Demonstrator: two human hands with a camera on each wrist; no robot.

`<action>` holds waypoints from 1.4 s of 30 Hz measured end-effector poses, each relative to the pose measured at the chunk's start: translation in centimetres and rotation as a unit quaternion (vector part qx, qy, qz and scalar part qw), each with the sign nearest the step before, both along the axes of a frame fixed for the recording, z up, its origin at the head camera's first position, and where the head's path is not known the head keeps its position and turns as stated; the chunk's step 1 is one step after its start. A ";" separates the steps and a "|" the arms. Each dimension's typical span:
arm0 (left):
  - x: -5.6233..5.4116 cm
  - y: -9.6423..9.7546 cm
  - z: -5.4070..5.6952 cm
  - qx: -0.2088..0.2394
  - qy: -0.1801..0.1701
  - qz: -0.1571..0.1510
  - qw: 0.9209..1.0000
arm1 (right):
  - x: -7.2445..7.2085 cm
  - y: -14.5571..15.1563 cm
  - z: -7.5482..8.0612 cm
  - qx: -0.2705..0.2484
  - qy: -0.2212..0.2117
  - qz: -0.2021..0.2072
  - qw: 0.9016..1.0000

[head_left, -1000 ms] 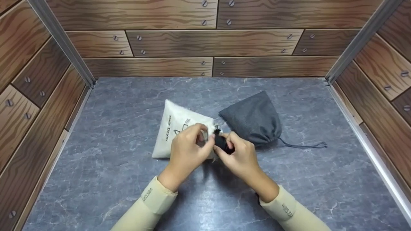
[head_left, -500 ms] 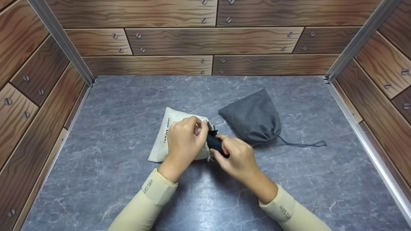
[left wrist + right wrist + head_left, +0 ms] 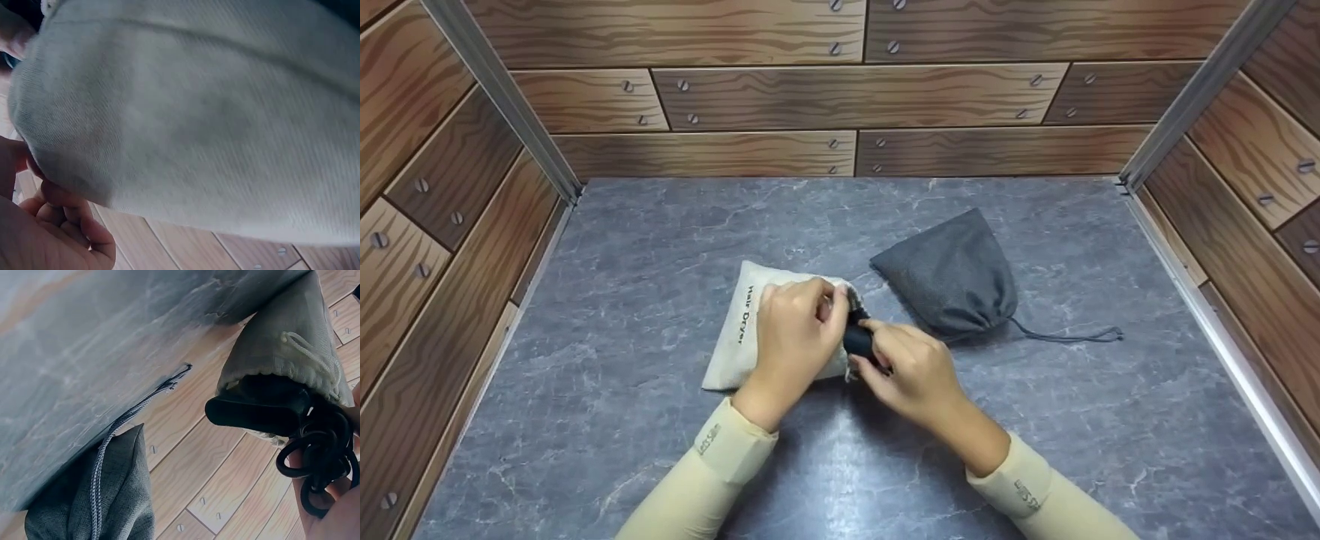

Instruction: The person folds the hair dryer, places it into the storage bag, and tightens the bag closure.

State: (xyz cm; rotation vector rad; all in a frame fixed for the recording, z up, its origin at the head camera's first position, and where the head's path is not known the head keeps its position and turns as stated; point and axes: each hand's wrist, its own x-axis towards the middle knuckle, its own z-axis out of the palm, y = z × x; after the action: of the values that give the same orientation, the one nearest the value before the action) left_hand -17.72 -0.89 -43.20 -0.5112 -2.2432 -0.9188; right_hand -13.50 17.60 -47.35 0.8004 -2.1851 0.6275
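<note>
In the head view a cream drawstring pouch (image 3: 729, 337) printed "Hair Dryer" lies left of centre, its mouth facing right. My left hand (image 3: 796, 330) pinches the pouch's rim with thumb and fingers, covering part of the print. A black hair dryer (image 3: 858, 341) sits partly inside the mouth. My right hand (image 3: 911, 367) grips its outer end. In the right wrist view the dryer's blunt black end sticks out of the gathered opening, with a coiled black cord (image 3: 323, 430) beside it at my right fingers. Pouch fabric fills most of the left wrist view.
A dark grey drawstring pouch (image 3: 952, 274) lies right of the cream one, its cord (image 3: 1065, 337) trailing right. The grey marbled tabletop (image 3: 660, 217) is bounded by wood-patterned panels (image 3: 855, 97) at the back and sides, with metal rails (image 3: 502, 97) at the corners.
The cream pouch's far corner has come down toward me. My left hand has shifted slightly left, the right hand has moved in at the mouth, and less of the black dryer shows.
</note>
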 end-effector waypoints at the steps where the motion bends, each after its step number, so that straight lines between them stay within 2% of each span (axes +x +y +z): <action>1: 0.2 0.1 -0.1 0.000 0.001 -0.010 1.000 | -0.1 0.0 0.0 0.001 -0.003 0.000 1.000; 6: 1.1 0.8 -0.5 0.002 -0.004 -0.053 0.999 | -0.6 -0.1 -0.1 -0.010 -0.019 0.001 1.000; 10: 1.7 1.2 -0.5 0.007 -0.014 -0.076 0.997 | -1.1 -0.6 -0.2 -0.059 -0.047 -0.006 0.997; 13: 2.0 1.5 -0.6 0.013 -0.010 -0.091 0.996 | -1.5 -1.0 -0.3 -0.117 -0.076 -0.018 0.990; 16: 2.2 1.9 -0.8 0.020 0.001 -0.107 0.994 | -2.0 -1.2 -0.3 -0.181 -0.102 -0.037 0.978; 22: 2.6 2.6 -1.4 0.029 0.008 -0.152 0.988 | -2.9 -1.5 -0.1 -0.273 -0.154 -0.081 0.946; 24: 2.8 2.7 -1.5 0.031 0.007 -0.167 0.985 | -3.2 -1.5 -0.1 -0.288 -0.178 -0.087 0.937; 26: 2.9 2.8 -1.5 0.030 0.004 -0.181 0.983 | -3.5 -1.5 -0.1 -0.313 -0.206 -0.085 0.923; 29: 3.1 2.9 -1.5 0.027 -0.001 -0.199 0.980 | -3.9 -1.4 -0.1 -0.362 -0.246 -0.078 0.896; 33: 3.2 3.1 -1.5 0.022 -0.009 -0.215 0.976 | -4.4 -1.5 -0.1 -0.427 -0.288 -0.049 0.856; 36: 3.2 3.2 -1.5 0.023 -0.011 -0.225 0.974 | -4.5 -1.6 -0.1 -0.450 -0.306 -0.032 0.838; 38: 3.1 3.2 -1.5 0.030 -0.008 -0.227 0.973 | -4.4 -1.5 -0.2 -0.450 -0.314 -0.031 0.835; 40: 2.8 2.9 -1.4 0.044 -0.001 -0.220 0.975 | -4.3 -1.3 -0.1 -0.454 -0.335 -0.021 0.825; 42: 2.4 2.5 -1.1 0.067 0.006 -0.206 0.976 | -4.1 -1.2 0.1 -0.472 -0.366 0.009 0.802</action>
State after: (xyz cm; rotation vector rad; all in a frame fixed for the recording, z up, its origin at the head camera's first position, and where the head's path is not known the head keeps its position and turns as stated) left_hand -15.30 1.65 -44.31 -0.9365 -2.0817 -1.2595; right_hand -17.57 16.37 -47.23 -0.0043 -2.0217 2.0776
